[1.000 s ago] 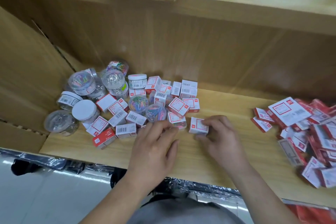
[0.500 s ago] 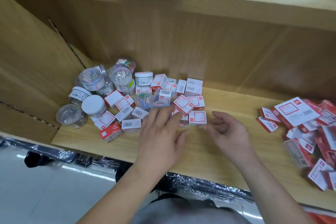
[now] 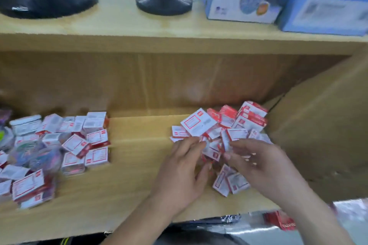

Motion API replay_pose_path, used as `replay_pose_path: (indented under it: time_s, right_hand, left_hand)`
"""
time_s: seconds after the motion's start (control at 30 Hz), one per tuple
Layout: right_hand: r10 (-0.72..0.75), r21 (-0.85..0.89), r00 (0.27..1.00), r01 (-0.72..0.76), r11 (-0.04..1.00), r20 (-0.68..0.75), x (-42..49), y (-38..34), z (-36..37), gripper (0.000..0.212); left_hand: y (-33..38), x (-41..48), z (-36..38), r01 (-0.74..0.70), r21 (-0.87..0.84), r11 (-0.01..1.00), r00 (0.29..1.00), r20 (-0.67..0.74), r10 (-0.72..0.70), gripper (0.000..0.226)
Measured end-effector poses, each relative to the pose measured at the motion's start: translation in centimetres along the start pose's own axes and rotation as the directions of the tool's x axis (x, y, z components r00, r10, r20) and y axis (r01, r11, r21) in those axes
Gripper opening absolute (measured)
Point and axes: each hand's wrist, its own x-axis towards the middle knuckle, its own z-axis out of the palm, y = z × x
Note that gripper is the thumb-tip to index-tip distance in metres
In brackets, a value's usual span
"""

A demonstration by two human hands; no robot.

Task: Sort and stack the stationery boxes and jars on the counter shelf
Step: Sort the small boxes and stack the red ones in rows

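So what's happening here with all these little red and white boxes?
A person is sorting small stationery boxes on a wooden shelf. Both hands are in the right-hand pile of red and white boxes: the left hand and the right hand have their fingers spread among the boxes, but blur hides any firm grip. A second heap of boxes and clear jars lies to the left, still jumbled. Nothing is neatly stacked yet.

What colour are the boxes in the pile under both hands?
White with red trim, boxes, clearest in the head view.
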Motion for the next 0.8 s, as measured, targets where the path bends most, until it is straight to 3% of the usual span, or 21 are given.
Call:
replay_pose_path:
  time_s: [0.07, 0.13, 0.23, 0.33, 0.67, 0.8]
  right_hand:
    - [-0.025, 0.032, 0.99, 0.03, 0.999, -0.137, -0.4, 2.5, -2.1, 0.02]
    - [-0.052, 0.04, 0.967, 0.064, 0.997, -0.251, -0.4, 5.2, -2.7, 0.026]
    - [0.015, 0.121, 0.968, 0.016, 0.992, -0.251, 0.6, 8.7, -1.2, 0.055]
    - [0.088, 0.157, 0.967, -0.051, 0.986, -0.239, 2.1, 9.8, 0.7, 0.075]
    - [-0.026, -0.029, 0.961, 0.019, 0.999, -0.276, 3.1, 9.2, 3.4, 0.081]
    - [-0.096, -0.01, 0.956, 0.097, 0.995, -0.278, 2.5, 8.4, 4.2, 0.076]
  left_hand:
    - [0.9, 1.0, 2.0, -0.071, 0.04, 0.997, 0.997, 0.046, 0.069, 0.057]
    - [1.7, 2.5, 3.1, -0.103, 0.136, 0.985, 0.983, 0.168, 0.08, 0.078]
    - [3.2, 6.2, 4.5, -0.08, 0.296, 0.952, 0.94, 0.34, -0.026, 0.104]
    - [3.5, 8.3, 6.6, -0.08, 0.363, 0.928, 0.92, 0.386, -0.071, 0.098]
    - [-1.7, 6.1, 5.4, -0.038, 0.447, 0.894, 0.977, 0.205, -0.061, 0.076]
    - [-3.2, 5.7, 3.5, 0.075, 0.484, 0.872, 0.971, 0.165, -0.175, 0.078]
